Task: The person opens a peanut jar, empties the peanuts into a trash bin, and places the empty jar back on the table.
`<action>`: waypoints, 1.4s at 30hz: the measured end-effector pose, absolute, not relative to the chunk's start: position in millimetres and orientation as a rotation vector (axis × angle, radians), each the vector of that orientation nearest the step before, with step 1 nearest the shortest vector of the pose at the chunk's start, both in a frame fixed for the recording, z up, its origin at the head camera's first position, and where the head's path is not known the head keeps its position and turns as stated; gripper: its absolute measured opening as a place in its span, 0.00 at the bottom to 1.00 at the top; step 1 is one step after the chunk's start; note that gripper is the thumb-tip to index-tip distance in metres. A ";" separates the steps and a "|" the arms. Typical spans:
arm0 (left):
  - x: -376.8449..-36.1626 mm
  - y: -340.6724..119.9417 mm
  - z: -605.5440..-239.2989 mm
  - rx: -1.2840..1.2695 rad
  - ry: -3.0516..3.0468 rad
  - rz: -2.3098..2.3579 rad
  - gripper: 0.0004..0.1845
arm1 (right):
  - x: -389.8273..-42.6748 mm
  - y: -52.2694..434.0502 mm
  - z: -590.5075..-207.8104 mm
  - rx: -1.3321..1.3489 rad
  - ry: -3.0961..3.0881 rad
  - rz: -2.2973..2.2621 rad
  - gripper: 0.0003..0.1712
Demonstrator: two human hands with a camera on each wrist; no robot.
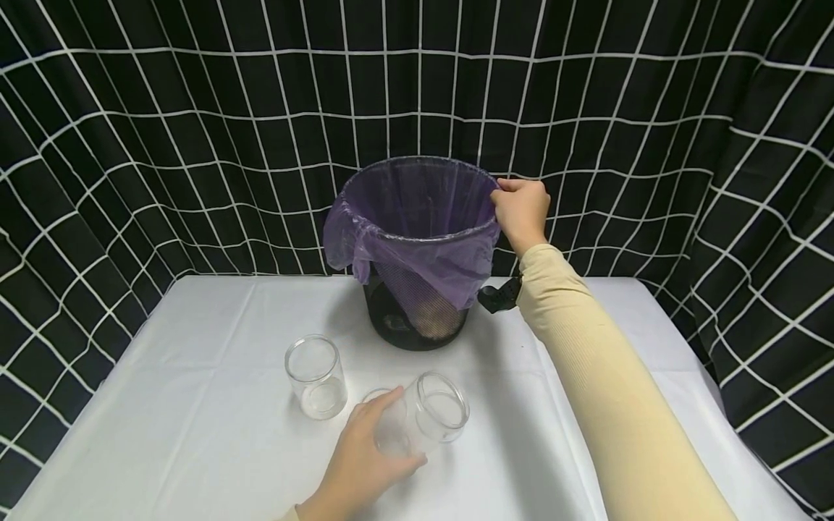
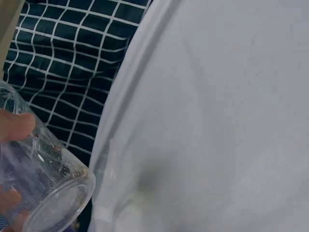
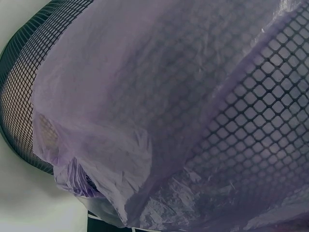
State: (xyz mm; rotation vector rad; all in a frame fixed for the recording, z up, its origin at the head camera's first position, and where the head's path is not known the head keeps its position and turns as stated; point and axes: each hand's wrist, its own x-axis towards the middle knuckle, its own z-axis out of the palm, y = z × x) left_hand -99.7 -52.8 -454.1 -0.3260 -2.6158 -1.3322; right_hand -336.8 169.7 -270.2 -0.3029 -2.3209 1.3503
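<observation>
A black mesh waste bin (image 1: 417,318) lined with a purple plastic bag (image 1: 417,239) stands at the back middle of the white table (image 1: 195,434). My right hand (image 1: 519,210) grips the bin's right rim, over the bag. The right wrist view is filled by the bag (image 3: 145,96) lying over the mesh (image 3: 260,121). My left hand (image 1: 365,456) holds a clear glass jar (image 1: 423,420) tipped on its side near the table's front, mouth toward the right. In the left wrist view a thumb rests on the jar (image 2: 43,183). A second clear jar (image 1: 316,376) stands upright just left of it.
A black curtain with a white grid (image 1: 163,145) hangs behind and to both sides of the table. The white cloth (image 2: 217,121) covers the tabletop to its edges. A small black strap (image 1: 498,295) sits at my right wrist.
</observation>
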 end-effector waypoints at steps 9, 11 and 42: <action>-93.8 -51.6 -460.6 -0.291 -2.658 -1.454 0.45 | -337.7 168.9 -269.4 -0.287 -2.330 1.339 0.20; -93.3 -51.4 -461.6 -0.292 -2.650 -1.448 0.45 | -337.1 168.6 -269.2 -0.282 -2.332 1.341 0.20; -96.3 -51.4 -474.4 -0.379 -2.679 -1.595 0.44 | -335.7 170.1 -269.5 -0.298 -2.355 1.347 0.20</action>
